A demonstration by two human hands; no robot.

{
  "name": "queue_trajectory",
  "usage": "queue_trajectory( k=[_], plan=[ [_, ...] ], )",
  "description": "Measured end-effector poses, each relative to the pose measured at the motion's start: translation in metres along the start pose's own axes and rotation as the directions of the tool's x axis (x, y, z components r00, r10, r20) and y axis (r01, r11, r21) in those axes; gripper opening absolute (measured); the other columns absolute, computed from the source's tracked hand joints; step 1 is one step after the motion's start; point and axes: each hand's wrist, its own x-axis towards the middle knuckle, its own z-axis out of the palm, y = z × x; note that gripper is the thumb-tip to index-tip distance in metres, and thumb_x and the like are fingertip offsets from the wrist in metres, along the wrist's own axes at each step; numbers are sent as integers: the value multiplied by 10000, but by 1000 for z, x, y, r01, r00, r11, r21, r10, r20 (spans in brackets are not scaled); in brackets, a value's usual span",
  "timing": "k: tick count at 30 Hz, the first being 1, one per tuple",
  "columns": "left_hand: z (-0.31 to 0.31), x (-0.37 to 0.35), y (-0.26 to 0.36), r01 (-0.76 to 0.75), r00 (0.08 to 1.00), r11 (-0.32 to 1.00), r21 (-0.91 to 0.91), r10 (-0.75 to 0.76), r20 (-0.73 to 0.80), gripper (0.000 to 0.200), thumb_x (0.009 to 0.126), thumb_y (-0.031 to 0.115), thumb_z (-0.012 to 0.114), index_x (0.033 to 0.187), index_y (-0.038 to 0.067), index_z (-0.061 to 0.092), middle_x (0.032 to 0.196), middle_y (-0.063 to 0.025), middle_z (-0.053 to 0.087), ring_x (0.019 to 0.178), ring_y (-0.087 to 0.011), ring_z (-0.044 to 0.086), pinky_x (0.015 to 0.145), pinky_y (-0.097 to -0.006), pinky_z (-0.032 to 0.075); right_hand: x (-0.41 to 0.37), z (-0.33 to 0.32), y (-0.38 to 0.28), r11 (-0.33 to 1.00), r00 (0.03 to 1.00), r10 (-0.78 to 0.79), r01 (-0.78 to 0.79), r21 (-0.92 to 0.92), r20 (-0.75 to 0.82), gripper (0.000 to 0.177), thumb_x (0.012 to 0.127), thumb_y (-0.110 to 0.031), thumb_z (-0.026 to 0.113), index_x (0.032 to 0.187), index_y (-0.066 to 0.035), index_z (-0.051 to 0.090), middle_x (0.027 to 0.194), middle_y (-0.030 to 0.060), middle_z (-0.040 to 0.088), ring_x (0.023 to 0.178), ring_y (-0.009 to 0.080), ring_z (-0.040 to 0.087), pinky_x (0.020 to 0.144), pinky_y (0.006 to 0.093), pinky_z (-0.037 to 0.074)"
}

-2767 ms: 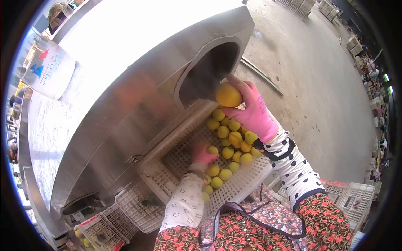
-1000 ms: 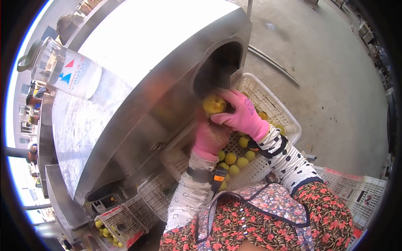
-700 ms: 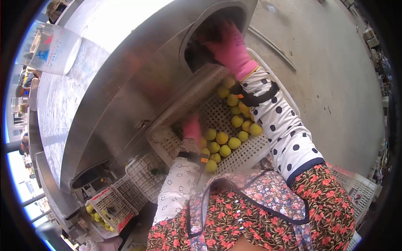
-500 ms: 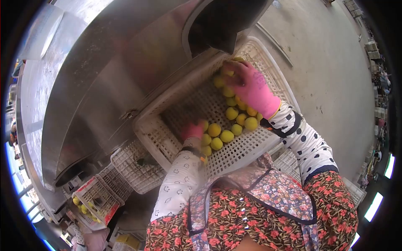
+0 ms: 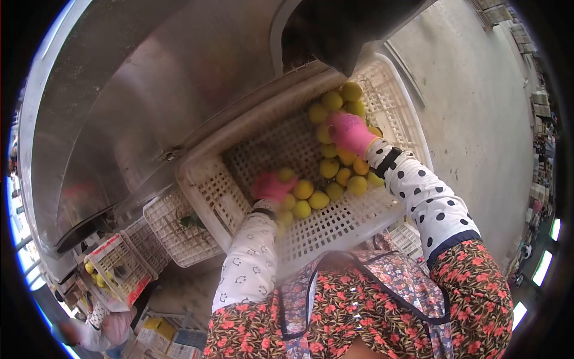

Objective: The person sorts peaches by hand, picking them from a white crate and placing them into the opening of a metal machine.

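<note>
A white plastic crate [image 5: 215, 185] with slotted walls lies in front of me, holding round yellow-green fruit [image 5: 329, 168] along its near and right parts. My left hand [image 5: 272, 188], in a pink glove, is low in the crate on the left. Its fingers are curled about one fruit [image 5: 286, 175], somewhat blurred, beside other fruit [image 5: 303, 189]. In the right part, my right hand [image 5: 353, 133], also pink-gloved, reaches palm down onto the fruit. Its fingertips are hidden, so its grip does not show. More fruit [image 5: 351, 91] lies beyond it.
A large metal machine surface [image 5: 143, 90] borders the crate on the far left, with a dark chute [image 5: 341, 33] above. Other crates [image 5: 179, 230] stand at lower left, one containing yellow fruit [image 5: 98, 276]. Another person [image 5: 113, 328] is at bottom left. Concrete floor [image 5: 478, 119] extends right.
My right hand has moved down and slightly toward me from the crate's far right corner, uncovering fruit there. My left hand has stayed near its place, a fruit now showing at its fingers.
</note>
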Motion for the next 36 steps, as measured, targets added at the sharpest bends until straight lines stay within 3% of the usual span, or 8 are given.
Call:
queue_trajectory(
  k=[4,8,11,14,18,21,27,36],
  plan=[
    [-19,22,-4,109,972,959,-262,-48,230,856,852,744,526,1408,93,536,1412,-208,548,1172,-365,613,992,-438,495,-7,15,-3,970,998,-15,31,-239,69,377,867,-320,673,1159,-82,685,1090,135,683,1013,335,683,793,451,558],
    [37,47,-26,-313,904,877,-364,158,-397,743,903,654,535,1368,76,516,1314,-183,585,1086,-286,661,903,-428,554,50,64,-16,914,924,255,-134,-383,285,444,847,-341,698,1213,-88,678,1206,166,666,1071,333,678,846,421,560],
    [1,26,-11,-213,971,327,-921,175,-163,711,933,695,457,1291,84,517,1174,-130,627,1077,-329,667,890,-517,555,54,58,-9,960,879,228,-131,-247,419,512,830,-314,726,1280,-84,647,1280,184,646,1140,312,660,913,387,544],
    [-58,-29,32,183,971,-219,-958,194,141,658,949,700,437,1207,100,518,1110,-111,620,1100,-361,656,851,-553,568,-5,-7,-27,890,972,87,-175,422,220,634,796,-280,766,1363,-64,580,1305,175,629,1191,280,629,987,361,507],
    [-92,-77,72,-488,736,-145,-860,461,-496,657,926,685,487,1207,93,545,1151,-145,621,1079,-348,659,839,-507,582,-100,-87,-87,552,990,52,80,830,-130,826,740,-247,828,1450,-19,472,1337,156,587,1229,251,587,1064,343,451],
    [-129,-94,95,-227,786,-284,-932,511,-347,655,911,659,519,1169,61,581,1147,-161,630,1048,-317,669,835,-472,593,-119,-107,-92,330,939,143,254,909,-314,840,741,-192,825,1470,-16,448,1365,139,559,1230,234,581,1066,337,449],
    [-159,-102,108,-2,806,-288,-958,567,-172,902,804,881,453,1096,49,643,953,-114,691,882,-306,689,770,-476,579,-79,-159,-86,803,732,150,302,514,-664,810,767,-332,832,1449,-66,486,1263,216,601,1161,362,608,975,417,496],
    [-152,-86,102,68,836,-193,-979,547,-50,989,742,953,419,1058,40,634,918,-133,680,815,-300,684,726,-457,578,47,-208,-92,964,660,34,176,199,-751,800,803,-332,778,1477,-85,427,1283,223,582,1177,395,592,988,476,498]
  ],
)
